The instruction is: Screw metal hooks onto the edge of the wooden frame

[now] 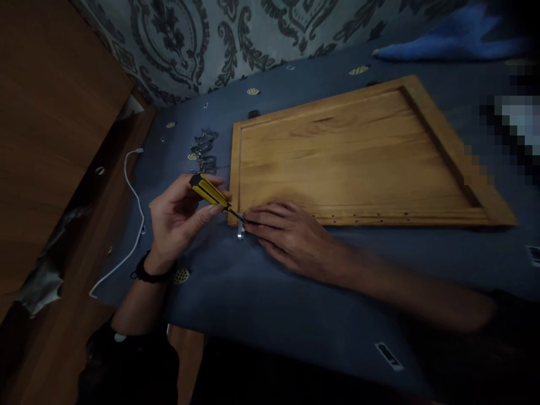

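My left hand (177,211) is closed around the yellow and black handle of a screwdriver (210,191), its shaft slanting down to the right. The tip meets the near left corner of a wooden panel (350,152) with a raised frame, lying on the bed or table cover. Just below the tip, a small shiny curved metal piece (241,229) sticks out from the panel's near edge. My right hand (291,236) rests over that edge, its fingertips drawn together beside the screwdriver tip. What they pinch, if anything, is hidden.
Several small metal pieces (205,151) lie in a heap left of the panel. A white cable (137,197) runs along the left side of the dark blue cover (253,298). A blue cloth (455,36) lies at the back right, by a patterned wall (244,39).
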A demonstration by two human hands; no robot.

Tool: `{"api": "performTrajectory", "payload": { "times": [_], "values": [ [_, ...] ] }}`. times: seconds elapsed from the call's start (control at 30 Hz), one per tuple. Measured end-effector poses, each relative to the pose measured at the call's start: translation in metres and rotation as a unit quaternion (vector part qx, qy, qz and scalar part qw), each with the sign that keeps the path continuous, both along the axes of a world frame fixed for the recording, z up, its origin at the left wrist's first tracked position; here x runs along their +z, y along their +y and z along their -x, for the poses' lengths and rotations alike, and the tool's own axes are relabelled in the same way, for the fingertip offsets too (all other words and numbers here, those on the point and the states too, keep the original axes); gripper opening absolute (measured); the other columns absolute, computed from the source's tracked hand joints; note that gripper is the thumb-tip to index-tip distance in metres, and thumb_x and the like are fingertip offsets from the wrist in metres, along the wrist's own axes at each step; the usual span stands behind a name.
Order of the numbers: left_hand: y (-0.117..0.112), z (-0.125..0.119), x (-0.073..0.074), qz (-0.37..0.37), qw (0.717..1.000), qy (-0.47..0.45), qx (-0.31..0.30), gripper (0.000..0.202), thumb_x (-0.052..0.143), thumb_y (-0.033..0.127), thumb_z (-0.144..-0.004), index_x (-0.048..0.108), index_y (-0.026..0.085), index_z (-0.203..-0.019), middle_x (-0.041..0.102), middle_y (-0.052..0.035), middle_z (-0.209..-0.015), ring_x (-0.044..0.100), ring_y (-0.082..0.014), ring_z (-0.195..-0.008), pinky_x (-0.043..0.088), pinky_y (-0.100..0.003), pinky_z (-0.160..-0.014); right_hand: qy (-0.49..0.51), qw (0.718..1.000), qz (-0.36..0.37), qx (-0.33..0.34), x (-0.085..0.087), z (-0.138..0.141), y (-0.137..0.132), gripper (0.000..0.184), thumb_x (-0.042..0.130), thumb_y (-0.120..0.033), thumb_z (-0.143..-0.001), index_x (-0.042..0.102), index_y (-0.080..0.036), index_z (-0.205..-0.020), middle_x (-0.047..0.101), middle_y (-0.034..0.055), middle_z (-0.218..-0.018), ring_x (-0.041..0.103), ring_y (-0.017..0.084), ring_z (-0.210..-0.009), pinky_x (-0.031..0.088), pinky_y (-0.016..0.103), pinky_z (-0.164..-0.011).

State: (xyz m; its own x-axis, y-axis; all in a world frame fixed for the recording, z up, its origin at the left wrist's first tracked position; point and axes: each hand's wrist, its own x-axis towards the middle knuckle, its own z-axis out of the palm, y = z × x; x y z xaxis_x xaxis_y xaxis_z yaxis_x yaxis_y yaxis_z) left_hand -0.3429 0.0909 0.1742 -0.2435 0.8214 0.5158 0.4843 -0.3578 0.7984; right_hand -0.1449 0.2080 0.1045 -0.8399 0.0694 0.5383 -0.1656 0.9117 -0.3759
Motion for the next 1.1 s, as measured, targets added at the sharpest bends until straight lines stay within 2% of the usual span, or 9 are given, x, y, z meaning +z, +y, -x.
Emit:
{"api": "performTrajectory", "payload": {
  "times": [0.07,0.2,0.27,0.37,0.57,0.7,0.83,1.1],
  "values": [
    [-0.001,0.003,0.0,0.017,1.0,-0.01,-0.014,0.029,0.086,0.026,-0.082,0.076,0.023,-0.109,0.077,-0.0042,-0.096,0.077,-0.0177,-0.087,0.066,-0.029,-0.082,0.0,1.0,0.001,0.001,0.001,0.0,0.0,0.033,0.048,-0.014,-0.101,0.072,-0.012,-0.125,0.073,0.0124,-0.131,0.065,0.027,-0.123,0.052,0.049,-0.106],
    [0.0,0.003,-0.004,0.03,0.998,-0.046,-0.035,0.021,0.079,0.032,-0.088,0.074,0.023,-0.106,0.076,-0.0054,-0.095,0.075,-0.0176,-0.082,0.065,-0.027,-0.065,-0.001,1.0,0.0,-0.004,0.002,-0.001,-0.001,0.034,0.047,-0.014,-0.102,0.072,-0.015,-0.125,0.073,0.0123,-0.133,0.065,0.027,-0.124,0.052,0.05,-0.104],
    [0.002,0.0,-0.007,0.022,0.997,-0.064,-0.036,0.019,0.077,0.033,-0.09,0.072,0.023,-0.106,0.075,-0.0049,-0.093,0.074,-0.0178,-0.082,0.064,-0.026,-0.061,-0.001,1.0,-0.002,-0.003,0.003,-0.001,0.0,0.034,0.047,-0.014,-0.102,0.072,-0.015,-0.125,0.073,0.0132,-0.133,0.065,0.027,-0.124,0.053,0.05,-0.104],
    [0.006,-0.004,-0.008,-0.007,0.997,-0.065,-0.04,0.018,0.08,0.029,-0.088,0.071,0.022,-0.102,0.073,-0.0027,-0.09,0.074,-0.0162,-0.081,0.063,-0.025,-0.065,0.0,1.0,-0.004,-0.003,0.003,0.0,0.0,0.034,0.046,-0.014,-0.102,0.072,-0.014,-0.124,0.074,0.0136,-0.131,0.066,0.027,-0.123,0.053,0.049,-0.103],
    [0.01,-0.005,-0.008,-0.047,0.999,0.008,-0.022,0.018,0.087,0.024,-0.08,0.075,0.018,-0.092,0.072,-0.0007,-0.083,0.071,-0.0127,-0.078,0.06,-0.024,-0.074,0.017,1.0,-0.013,-0.005,0.001,0.001,0.0,0.032,0.047,-0.013,-0.102,0.072,-0.011,-0.123,0.074,0.0129,-0.129,0.066,0.027,-0.121,0.052,0.048,-0.103],
    [0.006,-0.004,-0.011,-0.055,0.998,-0.004,0.021,0.021,0.087,0.02,-0.079,0.077,0.02,-0.097,0.074,0.0005,-0.086,0.072,-0.0123,-0.077,0.061,-0.023,-0.073,0.022,0.999,-0.024,-0.009,0.0,0.0,0.0,0.032,0.047,-0.013,-0.103,0.072,-0.011,-0.123,0.075,0.0115,-0.128,0.066,0.027,-0.12,0.052,0.047,-0.102],
    [0.002,-0.007,-0.011,-0.055,0.997,0.001,0.05,0.022,0.087,0.02,-0.079,0.078,0.021,-0.098,0.075,-0.0004,-0.088,0.074,-0.0147,-0.079,0.063,-0.027,-0.075,0.032,0.999,-0.029,-0.017,-0.001,0.0,0.0,0.031,0.047,-0.013,-0.103,0.073,-0.01,-0.12,0.076,0.0116,-0.127,0.068,0.027,-0.118,0.053,0.046,-0.101],
    [-0.002,-0.013,-0.004,-0.032,0.999,-0.011,0.033,0.026,0.084,0.013,-0.081,0.079,0.021,-0.105,0.078,-0.0022,-0.093,0.076,-0.0171,-0.085,0.064,-0.031,-0.082,0.022,1.0,-0.017,-0.015,0.001,0.0,-0.001,0.031,0.049,-0.012,-0.102,0.073,-0.013,-0.122,0.075,0.0105,-0.128,0.068,0.026,-0.119,0.053,0.046,-0.1]
  ]
}}
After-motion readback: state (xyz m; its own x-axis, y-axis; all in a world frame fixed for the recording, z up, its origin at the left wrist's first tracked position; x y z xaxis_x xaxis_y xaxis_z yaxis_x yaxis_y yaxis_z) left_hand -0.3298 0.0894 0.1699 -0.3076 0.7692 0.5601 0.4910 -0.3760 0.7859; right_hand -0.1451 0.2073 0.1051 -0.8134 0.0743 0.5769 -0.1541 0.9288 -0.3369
